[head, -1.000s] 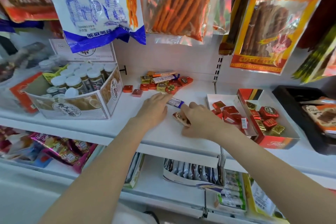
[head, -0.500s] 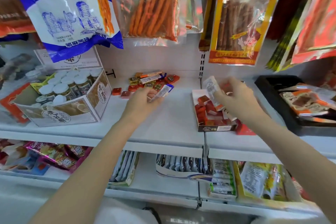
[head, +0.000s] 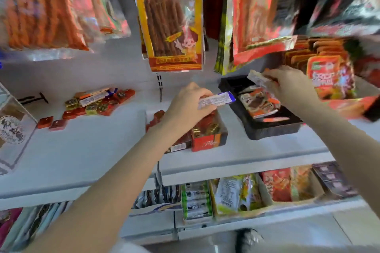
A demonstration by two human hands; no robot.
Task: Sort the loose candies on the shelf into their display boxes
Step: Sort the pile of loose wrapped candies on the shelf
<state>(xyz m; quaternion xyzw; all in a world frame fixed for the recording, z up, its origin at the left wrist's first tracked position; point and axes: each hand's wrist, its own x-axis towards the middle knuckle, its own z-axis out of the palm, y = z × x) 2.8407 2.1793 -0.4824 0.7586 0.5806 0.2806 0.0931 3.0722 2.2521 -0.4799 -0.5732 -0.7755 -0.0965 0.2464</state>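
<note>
While left hand (head: 185,107) pinches blue-ended candy bar (head: 216,99) above red display box (head: 207,139) at shelf (head: 82,150) front edge, right hand (head: 294,86) grips clear-wrapped candy (head: 259,80) over black tray (head: 267,129). Loose candies (head: 96,103) piled near shelf back edge.
</note>
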